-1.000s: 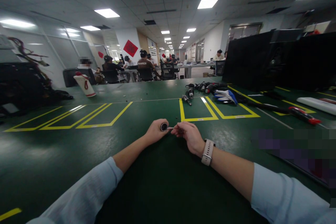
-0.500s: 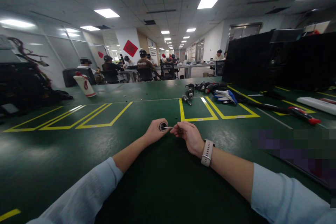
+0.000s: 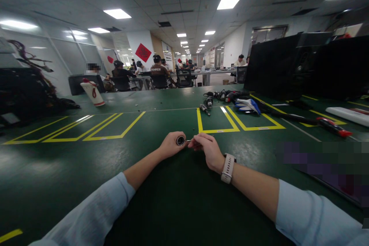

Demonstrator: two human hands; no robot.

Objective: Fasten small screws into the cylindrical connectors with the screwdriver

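My left hand is closed around a small round black part with a bright rim, held just above the green table. My right hand, with a pale watch on its wrist, pinches a thin metal tool whose tip points into the round part. Both forearms rest on the table in light blue sleeves.
Yellow tape outlines mark the table. Beyond them lie several small black parts, blue-white gloves and a red-handled tool. A white bottle stands far left, black boxes far right. People sit at distant desks.
My right hand has shifted slightly closer to the left hand, so less of the thin tool shows between them. Everything else stays where it was.
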